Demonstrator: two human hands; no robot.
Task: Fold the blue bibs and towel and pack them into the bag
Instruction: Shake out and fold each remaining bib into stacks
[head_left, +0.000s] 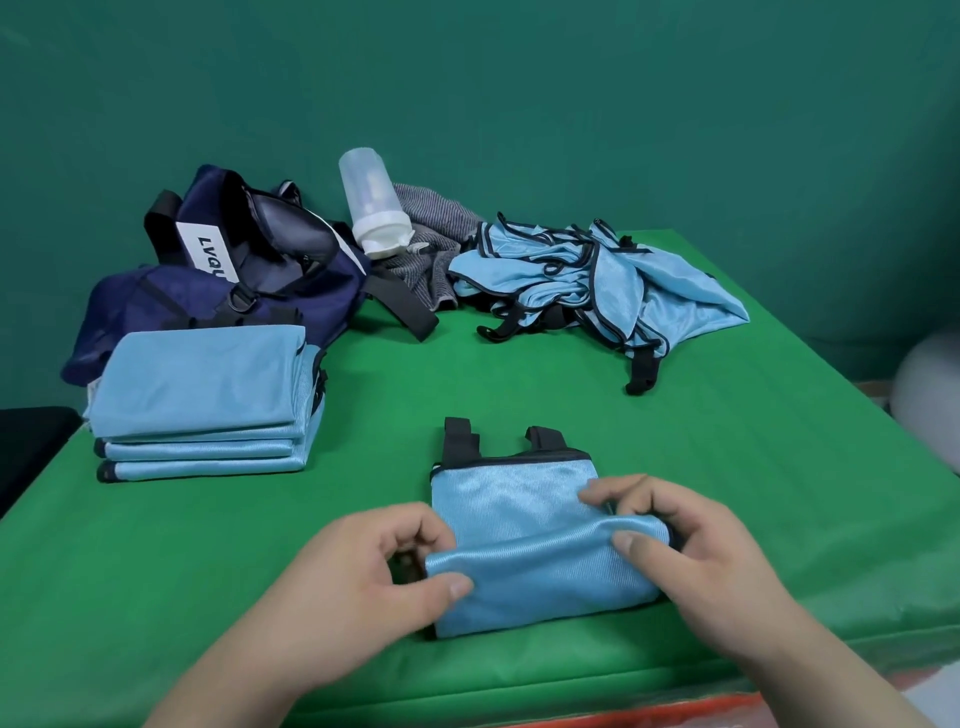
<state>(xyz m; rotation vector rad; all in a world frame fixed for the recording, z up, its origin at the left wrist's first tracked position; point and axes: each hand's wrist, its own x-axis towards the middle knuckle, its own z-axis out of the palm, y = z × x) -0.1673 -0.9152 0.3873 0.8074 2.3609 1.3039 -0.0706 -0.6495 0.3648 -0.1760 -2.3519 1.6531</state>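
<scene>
A light blue bib (524, 525) with black straps lies near the table's front edge, its near part folded up over itself. My left hand (363, 582) pinches the fold's left end and my right hand (675, 540) pinches its right end. A stack of folded blue bibs (202, 395) sits at the left. Behind it lies the open navy bag (244, 280) with a white label. A heap of unfolded blue bibs (597, 280) lies at the back right. A grey striped towel (431, 234) lies crumpled between bag and heap.
A translucent shaker bottle (371, 208) stands upside down on its white lid by the towel. Green cloth (467, 374) covers the table. A green wall stands behind. A pale rounded object (930, 395) is at the right edge.
</scene>
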